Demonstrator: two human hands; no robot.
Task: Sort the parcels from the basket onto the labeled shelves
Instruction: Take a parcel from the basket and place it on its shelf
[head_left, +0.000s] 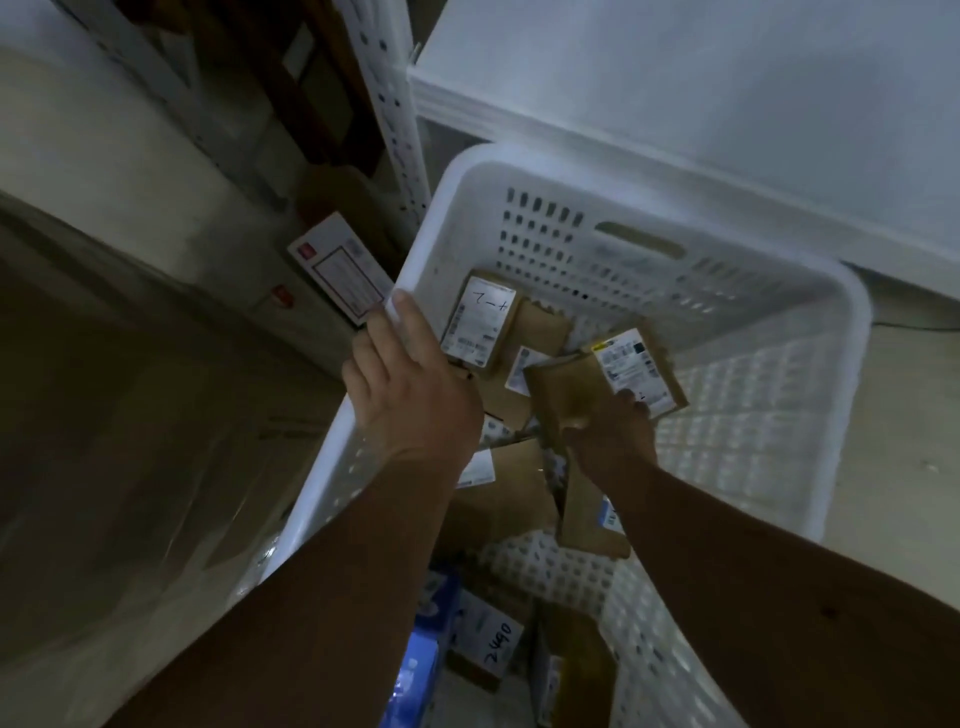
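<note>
While your right hand is down among the parcels, read these lines before you lift.

Parcel in hand: your right hand (613, 436) pinches a small brown cardboard parcel (563, 395) at its near lower corner, fingers curled round the edge; it lies inside the basket, tilted against its neighbours.
Handling: it looks light and stiff, with plain dry card that should not slip. A corner pinch may let it swing, so you would do better to take it across the short sides.
Neighbouring parcel: the labelled brown parcel (636, 371) touches it on the right, your fingertips reaching its label; it may drag along.
Other parcels: one marked by hand (478, 330) lies at the far left, and more are heaped loosely below.
Basket: the white perforated plastic basket (675, 270) flexes, by the look of it.
Left hand: your left hand (410, 384) grips the basket's left rim, thumb over the edge, steadying it.
Surroundings: a white perforated shelf upright (395, 119) stands beyond, with a labelled flat package (340, 267) beside it.
</note>
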